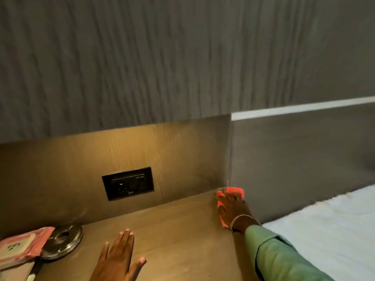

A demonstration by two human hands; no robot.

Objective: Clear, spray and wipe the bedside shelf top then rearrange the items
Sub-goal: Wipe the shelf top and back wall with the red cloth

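The shelf top (172, 226) was a brown wood-grain surface running from the lower left of the view to the inner corner where the back panel (172, 155) met the grey side board (294, 159). In that far corner lay the pink cloth (230, 192), bunched and pressed flat on the wood, its far end touching the foot of the side board. The right hand (233, 207) lay on top of it, palm down, fingers spread over the cloth rather than curled round it — holding it to the surface by pressure, not by a closed grip. A thin chain bracelet (240, 219) circled that wrist, and a light green sleeve (284, 258) ran back from it toward the lower right.

The left hand (119, 258) hung over the near middle of the shelf, open, fingers straight and slightly fanned, holding nothing; whether it touched the wood could not be told.

At the left end of the shelf sat a round shiny metal base (65, 242) with a hole at its centre. A pink pack with a white label (22, 247) lay partly over its left edge, and below that pack the corner of a pale flat thing showed, too cut off to name.

Set in the back panel above the shelf was a black socket plate (128, 183), lit warmly from above. Higher up the wall (142, 57) was grey with a vertical ribbed grain. Right of the side board lay white bedding (324, 230).
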